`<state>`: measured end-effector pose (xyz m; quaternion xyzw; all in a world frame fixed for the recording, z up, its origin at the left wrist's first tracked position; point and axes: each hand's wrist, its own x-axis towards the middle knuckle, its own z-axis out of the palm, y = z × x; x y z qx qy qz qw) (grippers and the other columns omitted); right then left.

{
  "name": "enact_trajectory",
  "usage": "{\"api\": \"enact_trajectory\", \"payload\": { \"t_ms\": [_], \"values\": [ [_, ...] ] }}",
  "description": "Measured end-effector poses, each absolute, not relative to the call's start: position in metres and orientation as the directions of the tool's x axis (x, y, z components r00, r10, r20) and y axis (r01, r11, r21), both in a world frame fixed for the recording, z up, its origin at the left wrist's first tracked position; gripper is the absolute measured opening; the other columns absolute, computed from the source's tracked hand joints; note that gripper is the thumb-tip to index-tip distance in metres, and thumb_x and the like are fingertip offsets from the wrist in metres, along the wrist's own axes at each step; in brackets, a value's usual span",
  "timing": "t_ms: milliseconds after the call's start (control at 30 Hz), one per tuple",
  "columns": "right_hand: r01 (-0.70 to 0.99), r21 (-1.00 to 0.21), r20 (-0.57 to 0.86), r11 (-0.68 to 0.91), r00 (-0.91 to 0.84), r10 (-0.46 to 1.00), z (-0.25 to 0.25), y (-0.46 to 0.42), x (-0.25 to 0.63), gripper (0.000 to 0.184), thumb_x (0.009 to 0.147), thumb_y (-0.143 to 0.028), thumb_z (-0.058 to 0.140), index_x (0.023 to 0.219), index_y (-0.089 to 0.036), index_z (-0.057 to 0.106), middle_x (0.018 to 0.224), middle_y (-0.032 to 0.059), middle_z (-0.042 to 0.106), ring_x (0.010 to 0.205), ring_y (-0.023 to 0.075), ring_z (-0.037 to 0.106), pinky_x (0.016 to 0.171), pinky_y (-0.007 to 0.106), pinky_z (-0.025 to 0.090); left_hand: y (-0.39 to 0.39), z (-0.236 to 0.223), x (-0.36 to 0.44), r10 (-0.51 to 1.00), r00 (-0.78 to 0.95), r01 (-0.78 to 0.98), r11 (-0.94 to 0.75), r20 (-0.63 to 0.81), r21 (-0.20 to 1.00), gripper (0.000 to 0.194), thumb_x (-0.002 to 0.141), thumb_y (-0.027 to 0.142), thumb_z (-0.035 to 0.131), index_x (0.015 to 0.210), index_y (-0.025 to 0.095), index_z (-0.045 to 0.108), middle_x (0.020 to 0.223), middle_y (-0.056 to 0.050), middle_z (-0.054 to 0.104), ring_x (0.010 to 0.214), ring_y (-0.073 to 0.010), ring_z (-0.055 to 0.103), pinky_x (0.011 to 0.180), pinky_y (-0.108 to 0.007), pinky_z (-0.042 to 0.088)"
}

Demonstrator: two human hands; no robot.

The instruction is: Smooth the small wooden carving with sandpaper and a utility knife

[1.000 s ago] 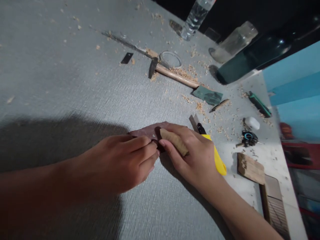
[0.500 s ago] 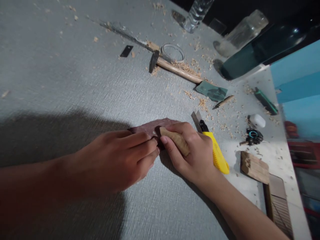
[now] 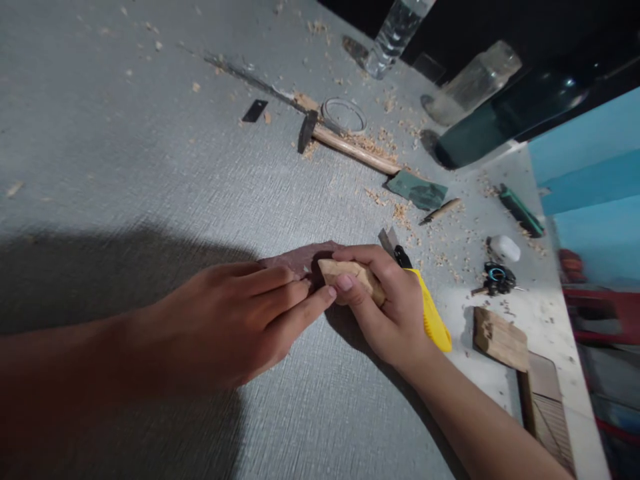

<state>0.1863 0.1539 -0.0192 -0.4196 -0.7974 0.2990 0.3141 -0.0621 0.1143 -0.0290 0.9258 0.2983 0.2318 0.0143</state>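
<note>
My right hand (image 3: 387, 303) grips a small carved piece of wood (image 3: 357, 279), thumb on its near face and forefinger along the far side. Beneath it lies a reddish-brown sheet of sandpaper (image 3: 300, 258) on the table. My left hand (image 3: 245, 310) holds the sandpaper by its near edge, with one fingertip reaching to the wood beside my right thumb. How far the sheet runs under the fingers is hidden. A yellow utility knife (image 3: 433, 310), blade extended, lies just beyond my right hand and is partly covered by it.
Farther off lie a hammer (image 3: 350, 148), a green sandpaper scrap (image 3: 417, 190), a metal ring (image 3: 345, 115), a small pointed tool (image 3: 440, 211) and scattered shavings. Bottles (image 3: 397, 37) stand at the back. To the right are keys (image 3: 500, 277), a white case (image 3: 504, 248) and a wooden block (image 3: 500, 337).
The wood has turned in my right hand, showing more of its pale, faceted side, and the thumb has shifted onto it. A left finger has stretched out toward the wood. The view has shifted slightly.
</note>
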Motion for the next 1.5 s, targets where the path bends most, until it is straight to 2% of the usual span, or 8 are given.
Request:
{"api": "enact_trajectory", "payload": {
  "t_ms": [200, 433, 833, 1033, 1233, 1400, 1500],
  "values": [
    [0.437, -0.817, 0.196, 0.377, -0.403, 0.894, -0.0177, 0.1558, 0.1874, 0.016, 0.105, -0.037, 0.07, 0.117, -0.027, 0.072, 0.097, -0.003, 0.08, 0.07, 0.0101, 0.071, 0.06, 0.021, 0.055, 0.1146, -0.0312, -0.0613, 0.571, 0.705, 0.544, -0.816, 0.42, 0.196, 0.058, 0.103, 0.014, 0.056, 0.16, 0.007, 0.048, 0.125, -0.012, 0.078, 0.116, -0.0243, 0.074, 0.096, -0.038, 0.065],
    [0.416, -0.838, 0.176, 0.354, -0.409, 0.895, -0.0166, 0.1558, 0.189, 0.015, 0.104, -0.036, 0.071, 0.117, -0.027, 0.073, 0.093, -0.0051, 0.079, 0.067, 0.0071, 0.068, 0.058, 0.018, 0.053, 0.1138, -0.0323, -0.0631, 0.583, 0.695, 0.54, -0.81, 0.42, 0.229, 0.062, 0.101, 0.013, 0.055, 0.162, 0.009, 0.044, 0.126, -0.012, 0.078, 0.116, -0.024, 0.073, 0.095, -0.038, 0.065],
    [0.405, -0.83, 0.201, 0.382, -0.423, 0.884, -0.0174, 0.1559, 0.1891, 0.015, 0.104, -0.037, 0.071, 0.116, -0.027, 0.073, 0.101, -0.0011, 0.081, 0.078, 0.0117, 0.075, 0.065, 0.022, 0.058, 0.1162, -0.0303, -0.0611, 0.574, 0.695, 0.542, -0.814, 0.433, 0.21, 0.053, 0.107, 0.018, 0.053, 0.158, 0.008, 0.048, 0.126, -0.012, 0.078, 0.115, -0.024, 0.074, 0.092, -0.038, 0.066],
    [0.421, -0.823, 0.213, 0.382, -0.396, 0.893, -0.0183, 0.1541, 0.1902, 0.015, 0.105, -0.035, 0.07, 0.117, -0.027, 0.073, 0.093, -0.0031, 0.08, 0.066, 0.0089, 0.07, 0.057, 0.02, 0.054, 0.1169, -0.0286, -0.0607, 0.571, 0.702, 0.54, -0.817, 0.427, 0.204, 0.058, 0.105, 0.016, 0.054, 0.161, 0.007, 0.044, 0.127, -0.012, 0.078, 0.115, -0.0232, 0.074, 0.092, -0.036, 0.066],
    [0.427, -0.813, 0.216, 0.394, -0.407, 0.887, -0.0176, 0.1552, 0.1904, 0.016, 0.105, -0.036, 0.069, 0.118, -0.026, 0.073, 0.095, -0.0024, 0.081, 0.069, 0.0099, 0.071, 0.059, 0.021, 0.055, 0.117, -0.0289, -0.0619, 0.563, 0.708, 0.538, -0.821, 0.426, 0.192, 0.062, 0.104, 0.015, 0.054, 0.164, 0.007, 0.04, 0.128, -0.012, 0.078, 0.115, -0.0226, 0.074, 0.092, -0.036, 0.067],
    [0.39, -0.836, 0.211, 0.387, -0.423, 0.881, -0.0174, 0.1557, 0.1912, 0.016, 0.106, -0.036, 0.068, 0.119, -0.027, 0.073, 0.101, -0.002, 0.082, 0.077, 0.0105, 0.075, 0.066, 0.021, 0.058, 0.1161, -0.0298, -0.0622, 0.57, 0.706, 0.535, -0.818, 0.42, 0.212, 0.064, 0.104, 0.014, 0.055, 0.165, 0.008, 0.039, 0.13, -0.012, 0.077, 0.125, -0.0243, 0.07, 0.099, -0.038, 0.065],
    [0.384, -0.839, 0.211, 0.386, -0.425, 0.881, -0.0166, 0.1555, 0.1912, 0.016, 0.107, -0.036, 0.068, 0.119, -0.027, 0.073, 0.104, -0.0015, 0.082, 0.082, 0.0114, 0.076, 0.069, 0.022, 0.06, 0.1156, -0.0303, -0.0624, 0.574, 0.71, 0.536, -0.817, 0.408, 0.216, 0.068, 0.102, 0.012, 0.056, 0.167, 0.009, 0.037, 0.131, -0.012, 0.076, 0.121, -0.0233, 0.071, 0.098, -0.037, 0.065]
  ]
}}
